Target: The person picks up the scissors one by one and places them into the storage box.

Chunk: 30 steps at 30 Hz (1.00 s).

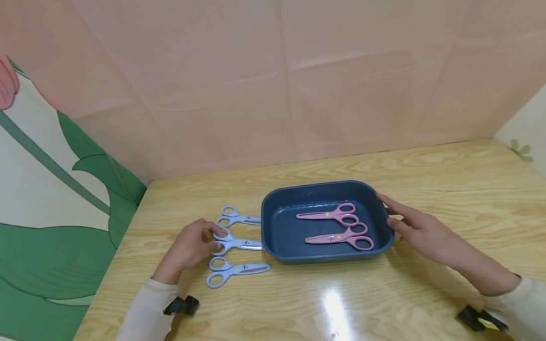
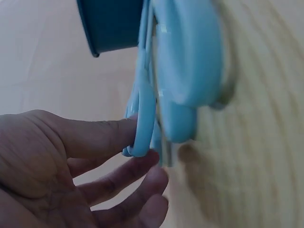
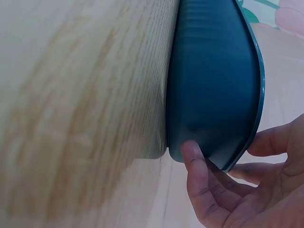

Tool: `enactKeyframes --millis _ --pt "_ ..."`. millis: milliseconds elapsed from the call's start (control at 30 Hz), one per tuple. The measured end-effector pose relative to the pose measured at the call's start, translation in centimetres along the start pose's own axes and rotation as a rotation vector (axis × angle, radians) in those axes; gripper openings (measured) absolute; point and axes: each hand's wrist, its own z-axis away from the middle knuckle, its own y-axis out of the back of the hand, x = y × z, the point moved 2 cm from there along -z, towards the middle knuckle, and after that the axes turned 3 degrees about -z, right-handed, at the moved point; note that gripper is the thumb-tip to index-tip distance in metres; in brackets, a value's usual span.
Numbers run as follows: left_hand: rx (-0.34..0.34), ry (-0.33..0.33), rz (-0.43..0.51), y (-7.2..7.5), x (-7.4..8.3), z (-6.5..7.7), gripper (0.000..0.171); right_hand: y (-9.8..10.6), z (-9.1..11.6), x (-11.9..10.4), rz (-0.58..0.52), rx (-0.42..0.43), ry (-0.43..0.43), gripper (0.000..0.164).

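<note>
My left hand point(image 1: 191, 246) pinches the finger loops of the middle light-blue scissors point(image 1: 237, 243), thumb on one side and fingers on the other. In the left wrist view, the held scissors' blue handle point(image 2: 145, 111) stands edge-on at my thumb. Other blue scissors lie on either side: a farther pair point(image 1: 238, 218) and a nearer pair point(image 1: 238, 269). My right hand point(image 1: 419, 230) holds the right end of a dark blue tray point(image 1: 330, 257), fingers against its outer wall point(image 3: 213, 80). Inside lie two pink scissors, one farther back point(image 1: 331, 215), one nearer point(image 1: 340, 237).
Everything stands on a wood-grain table point(image 1: 269, 311), with a pinkish backdrop point(image 1: 288, 89) behind it. A panel with a large flower and leaves point(image 1: 36, 249) borders the left side. The tray's left rim overlaps the tips of the farther and middle blue scissors in the head view.
</note>
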Motion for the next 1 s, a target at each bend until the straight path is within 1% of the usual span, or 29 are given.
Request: enactKeyframes --millis 167,500,733,900,1000 --pt "-0.033 0.036 0.111 0.3 0.1 0.2 0.014 0.0 0.1 -0.1 0.000 -0.001 -0.015 0.056" --pt "-0.064 0.058 0.257 0.3 0.5 0.4 0.020 -0.1 0.1 -0.1 0.008 -0.004 -0.011 0.056" --pt "-0.034 0.060 0.252 0.4 0.8 0.4 0.023 -0.1 0.0 -0.1 0.014 0.003 -0.002 0.056" --pt "-0.050 0.059 0.316 0.5 1.2 0.5 0.024 -0.1 0.0 0.0 0.021 0.004 -0.008 0.056" --pt "-0.052 0.045 0.326 0.5 1.3 0.6 0.022 -0.1 0.0 0.0 0.025 0.004 -0.009 0.056"
